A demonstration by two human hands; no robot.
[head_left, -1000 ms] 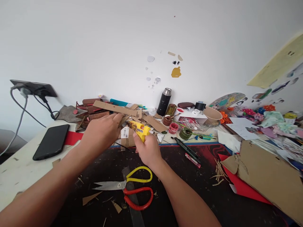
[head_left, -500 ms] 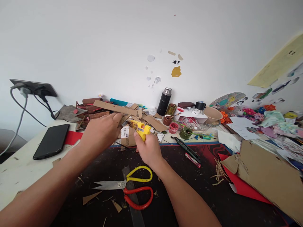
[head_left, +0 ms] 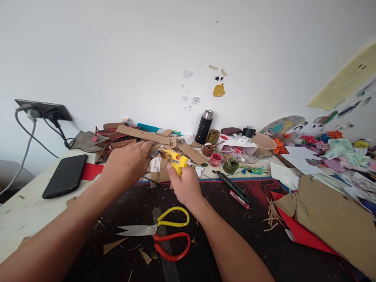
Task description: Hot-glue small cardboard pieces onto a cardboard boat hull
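My right hand (head_left: 187, 183) is wrapped round the handle of a yellow glue gun (head_left: 178, 161). Its stained nozzle points left, close to the fingertips of my left hand (head_left: 127, 162). Those fingers are closed on a thin brown cardboard piece (head_left: 153, 149), mostly covered by the hand. Just behind lie loose cardboard strips (head_left: 147, 134) and a piece with a barcode label (head_left: 155, 164). Below my hands, scissors (head_left: 149, 230) with one yellow and one red handle lie spread on the dark mat (head_left: 217, 250).
A black phone (head_left: 65, 175) lies at the left, below a wall socket with cables. Along the wall stand a black flask (head_left: 204, 127), open paint jars (head_left: 230, 166) and a beige bowl (head_left: 264, 142). A dark green cutter (head_left: 233, 187) and a large cardboard sheet (head_left: 331, 219) are to the right.
Both hands and the glue gun hold nearly the same place. The whole view has shifted very slightly.
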